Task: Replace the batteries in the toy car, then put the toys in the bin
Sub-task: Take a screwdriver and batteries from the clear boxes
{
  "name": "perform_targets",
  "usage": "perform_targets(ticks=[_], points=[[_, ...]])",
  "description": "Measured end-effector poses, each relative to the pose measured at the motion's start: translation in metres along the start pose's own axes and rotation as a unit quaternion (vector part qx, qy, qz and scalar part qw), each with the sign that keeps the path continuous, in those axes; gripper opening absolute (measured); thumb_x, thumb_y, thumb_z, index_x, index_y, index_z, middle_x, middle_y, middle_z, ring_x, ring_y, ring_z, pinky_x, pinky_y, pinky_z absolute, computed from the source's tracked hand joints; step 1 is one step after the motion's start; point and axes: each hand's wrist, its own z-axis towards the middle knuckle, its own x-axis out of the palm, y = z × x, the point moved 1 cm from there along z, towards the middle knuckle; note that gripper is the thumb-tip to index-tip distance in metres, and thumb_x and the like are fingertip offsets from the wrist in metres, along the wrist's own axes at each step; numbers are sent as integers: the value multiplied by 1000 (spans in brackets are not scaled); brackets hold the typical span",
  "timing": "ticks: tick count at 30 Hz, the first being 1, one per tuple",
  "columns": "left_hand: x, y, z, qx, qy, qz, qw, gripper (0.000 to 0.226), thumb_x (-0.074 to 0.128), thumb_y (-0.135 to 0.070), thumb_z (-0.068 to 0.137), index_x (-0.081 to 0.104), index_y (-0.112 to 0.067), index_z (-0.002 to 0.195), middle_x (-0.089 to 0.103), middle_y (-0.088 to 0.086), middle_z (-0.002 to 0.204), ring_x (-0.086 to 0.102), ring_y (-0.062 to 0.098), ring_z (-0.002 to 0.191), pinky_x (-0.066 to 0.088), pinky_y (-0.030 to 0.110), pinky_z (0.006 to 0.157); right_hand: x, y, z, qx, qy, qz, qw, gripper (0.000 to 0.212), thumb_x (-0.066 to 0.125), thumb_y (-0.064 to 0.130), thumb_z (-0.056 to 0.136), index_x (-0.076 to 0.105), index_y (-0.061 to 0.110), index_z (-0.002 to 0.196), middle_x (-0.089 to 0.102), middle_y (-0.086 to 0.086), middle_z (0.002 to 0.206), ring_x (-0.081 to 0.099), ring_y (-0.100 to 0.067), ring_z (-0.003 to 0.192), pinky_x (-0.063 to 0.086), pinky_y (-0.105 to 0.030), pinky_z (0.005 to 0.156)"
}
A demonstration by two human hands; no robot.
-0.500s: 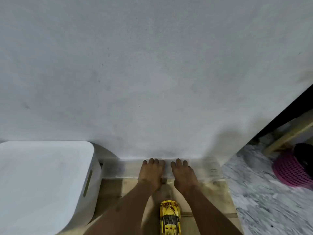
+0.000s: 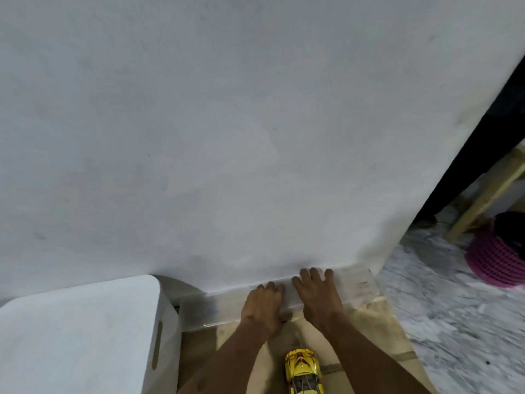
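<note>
both hands are resting on top of the clear box (image 2: 204, 311) at 12 o'clock, pushed up against the wall (image 2: 227, 137): the right hand (image 2: 315, 291) is lying flat with fingers spread and gripping nothing, while the left hand (image 2: 262, 305) is draping over the lid with its thumb seemingly hooking the near edge, though blur is leaving it unclear whether that is a real grip. the yellow toy car (image 2: 303, 371) is sitting on the table (image 2: 377, 331) at 6 o'clock, between the forearms and touching neither. the likely trouble: dragging the box back toward 6 o'clock risks shunting the car off the near edge, and a one-sided pull could be skewing the box into the white bin (image 2: 79, 322) crowding in at 8 o'clock. a pink basket (image 2: 494, 263) is sitting on the floor (image 2: 454, 322) at 3 o'clock, well apart.
</note>
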Motion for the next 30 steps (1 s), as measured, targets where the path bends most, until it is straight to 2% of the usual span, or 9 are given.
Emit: perform_targets(ticks=[5, 8, 11, 14, 17, 19, 22, 26, 30], points=[[-16, 5, 0, -4, -2, 5, 1000, 70, 73, -42, 82, 44, -12, 139, 56, 11, 128, 58, 31, 113, 48, 40, 94, -3, -4, -4, 3, 38, 11, 999, 89, 88, 30, 40, 47, 18, 118, 54, -14, 116, 45, -36, 105, 33, -59, 90], [-31, 8, -1, -16, -17, -43, 999, 63, 74, -39, 78, 51, -15, 131, 59, 8, 127, 59, 28, 113, 49, 36, 94, -6, -12, -10, -7, 34, 66, 997, 102, 85, 52, 35, 50, 20, 125, 55, -13, 116, 50, -35, 106, 32, -58, 90], [-44, 16, -3, -47, -49, -118, 991, 53, 74, -35, 78, 58, -23, 128, 61, 2, 128, 61, 24, 114, 49, 31, 97, -19, -18, -25, -38, -45, 125, 990, 78, 66, 62, 55, 56, 21, 121, 58, -6, 116, 56, -29, 105, 36, -52, 88], [-57, 22, -4, -63, -54, -143, 986, 47, 72, -33, 80, 61, -23, 124, 60, 6, 126, 59, 25, 116, 46, 30, 96, -23, -17, -36, -81, -128, 188, 970, 34, 61, 36, 65, 58, 22, 96, 58, 2, 92, 58, -20, 83, 42, -34, 74], [-64, 24, -2, -83, -65, -156, 982, 43, 67, -26, 83, 62, -19, 125, 59, 7, 127, 59, 25, 116, 46, 30, 96, -21, -10, -31, -84, -65, 212, 971, 18, 57, 24, 68, 55, 26, 85, 60, 6, 80, 64, -15, 72, 51, -25, 60], [-64, 25, -1, -90, -68, -162, 980, 40, 64, -22, 86, 63, -19, 125, 60, 7, 126, 60, 25, 114, 47, 30, 95, -26, -4, -19, -43, -2, 217, 975, 20, 54, 20, 80, 64, 21, 98, 67, 0, 98, 67, -19, 92, 53, -26, 76], [-63, 25, 0, -90, -72, -168, 979, 35, 61, -20, 87, 65, -18, 122, 63, 7, 122, 62, 24, 110, 49, 30, 92, -34, 5, 2, -8, 83, 184, 979, 32, 56, 18, 91, 62, 13, 122, 62, -8, 125, 60, -25, 116, 48, -32, 97], [-57, 27, 4, -90, -74, -171, 978, 31, 60, -22, 89, 66, -17, 119, 64, 7, 119, 63, 24, 108, 49, 30, 89, -21, 11, 24, 27, 136, 186, 973, 35, 57, 18, 96, 57, 9, 130, 60, -10, 131, 59, -25, 120, 47, -32, 101], [-55, 30, 7, -84, -77, -167, 979, 31, 60, -26, 88, 67, -16, 116, 65, 7, 118, 61, 25, 109, 49, 32, 91, -17, 13, 37, 68, 141, 218, 963, 30, 52, 19, 97, 61, 10, 125, 63, -11, 126, 59, -28, 117, 47, -34, 94]])
